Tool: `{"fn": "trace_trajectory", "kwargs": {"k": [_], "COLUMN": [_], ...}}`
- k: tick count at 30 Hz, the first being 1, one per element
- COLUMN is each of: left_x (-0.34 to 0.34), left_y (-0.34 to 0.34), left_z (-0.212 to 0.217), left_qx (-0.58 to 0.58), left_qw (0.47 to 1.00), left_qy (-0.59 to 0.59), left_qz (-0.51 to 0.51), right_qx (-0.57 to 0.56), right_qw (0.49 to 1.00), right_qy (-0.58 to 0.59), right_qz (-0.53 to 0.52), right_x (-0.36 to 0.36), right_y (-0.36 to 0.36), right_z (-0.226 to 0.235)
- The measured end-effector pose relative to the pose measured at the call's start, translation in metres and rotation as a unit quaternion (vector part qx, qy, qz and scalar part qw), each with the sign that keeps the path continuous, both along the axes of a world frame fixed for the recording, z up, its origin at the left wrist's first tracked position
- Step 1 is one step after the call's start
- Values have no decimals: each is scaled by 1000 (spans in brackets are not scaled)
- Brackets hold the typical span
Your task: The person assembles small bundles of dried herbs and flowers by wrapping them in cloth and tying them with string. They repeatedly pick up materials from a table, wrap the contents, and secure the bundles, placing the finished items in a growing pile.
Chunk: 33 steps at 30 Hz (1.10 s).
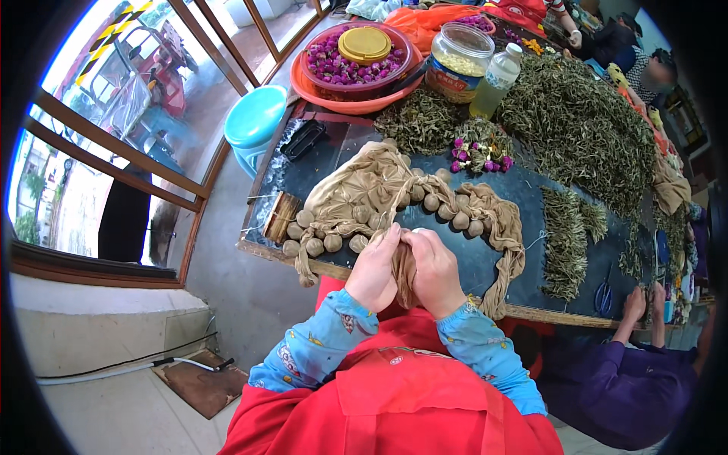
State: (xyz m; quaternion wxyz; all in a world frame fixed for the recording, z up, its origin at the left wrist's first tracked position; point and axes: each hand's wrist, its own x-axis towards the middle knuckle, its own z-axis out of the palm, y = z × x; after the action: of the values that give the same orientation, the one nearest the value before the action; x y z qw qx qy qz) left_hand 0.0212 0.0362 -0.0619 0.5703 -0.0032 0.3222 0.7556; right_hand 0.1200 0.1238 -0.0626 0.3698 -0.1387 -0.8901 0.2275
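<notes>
Grasping tan cloth (403, 274), left hand (373, 269) and right hand (434, 274) meet; many balls (332, 243) look wrapped, loose dried leaves (580, 133) seemingly remain.

No lettering is clear enough to read. The jar (460, 62) carries a wraparound label (447, 82) in blue and yellow-orange, its print too small to make out. The bottle (497, 80) beside it shows pale printing, also illegible. On the red apron (425, 390) sit a small round emblem (396, 361) and a short pale mark next to it. Yellow-and-black warning stripes (115, 36) run slantwise at the window.
</notes>
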Motion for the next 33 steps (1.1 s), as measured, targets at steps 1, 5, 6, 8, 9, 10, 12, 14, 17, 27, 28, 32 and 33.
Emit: {"fn": "trace_trajectory", "kwargs": {"k": [1, 5, 6, 8, 9, 10, 12, 14, 17, 27, 28, 32, 33], "left_x": [-1, 0, 1, 6, 7, 6, 0, -4, -2, 14, 10, 0, -1], "left_y": [-2, 0, 0, 3, 3, 2, 1, -2, -3, -17, -20, -24, -25], "left_z": [-1, -5, -1, 4, 5, 4, 3, 15, 23, 28, 24, 25, 19], "left_qx": [2, 13, 1, -9, -13, -1, 23, 13, -7, 50, 24, 46, 83], "left_qw": [1000, 999, 999, 999, 998, 999, 998, 1000, 993, 932, 881, 867, 901], "left_qy": [18, -29, -13, -28, -34, -42, -58, 17, 108, 308, 429, 449, 365], "left_qz": [1, 27, 31, 38, 46, 29, -3, -19, -44, -183, -197, -210, -221], "right_qx": [-7, 47, 57, 35, 24, 31, 57, 66, 25, -613, -639, -628, -676], "right_qw": [1000, 999, 998, 997, 995, 997, 998, 997, 998, 767, 744, 751, 704], "right_qy": [-5, -18, -12, -61, -85, -59, 7, 34, 48, 103, 108, 68, 25], "right_qz": [5, -6, -8, -28, -34, -40, -24, 14, 27, 158, 165, 193, 216], "right_x": [-2, -18, -22, -22, -23, -22, -17, -2, 19, 40, 41, 36, 37], "right_y": [0, 4, 6, 5, 5, 4, 4, 0, -12, -3, -5, -2, 4], "right_z": [2, 10, 9, 12, 14, 16, 16, 13, 11, 45, 48, 53, 56]}}
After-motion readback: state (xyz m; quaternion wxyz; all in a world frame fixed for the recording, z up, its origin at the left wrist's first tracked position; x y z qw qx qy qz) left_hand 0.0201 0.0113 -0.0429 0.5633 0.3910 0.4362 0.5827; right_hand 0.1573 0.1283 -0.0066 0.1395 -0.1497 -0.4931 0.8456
